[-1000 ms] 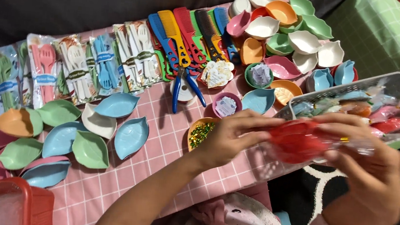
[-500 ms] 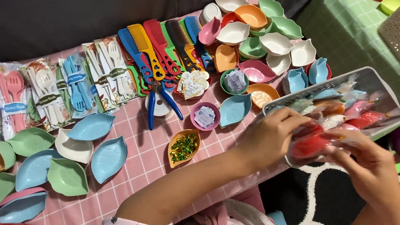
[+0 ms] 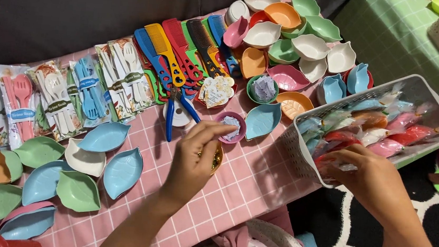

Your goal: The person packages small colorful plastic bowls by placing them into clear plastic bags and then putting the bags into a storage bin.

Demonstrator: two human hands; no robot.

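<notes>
A head-down view over a table covered in a pink checked cloth (image 3: pixel 257 180), crowded with small plastic wares. Just left of the frame's centre, the person's left hand (image 3: pixel 195 156) hovers over a small orange dish (image 3: pixel 217 158) that shows only at the hand's edge; its fingers are curled together with the fingertips pinched, but I cannot tell whether they hold anything. At right of centre, the right hand (image 3: pixel 366 176) reaches into the near end of a white lattice basket (image 3: pixel 302 146), its fingers closed on a red packet in clear wrap (image 3: pixel 332 162). The basket is packed with similar wrapped packets in red, pink, blue and white, and hangs partly past the table edge at right. These packets look light and soft, with slick, crinkly film that could slip, so a pinch across the body or at a crimped end seems the surest hold; the basket itself looks stiff but light and easy to tip. Around the left hand lie blue-handled pliers (image 3: pixel 170 116), a purple dish with paper slips (image 3: pixel 231 124) and a blue leaf-shaped dish (image 3: pixel 263 120). More leaf dishes fill the lower left and top centre; bagged plastic cutlery sets (image 3: pixel 52 101) and a row of coloured combs (image 3: pixel 183 51) run across the upper left.
</notes>
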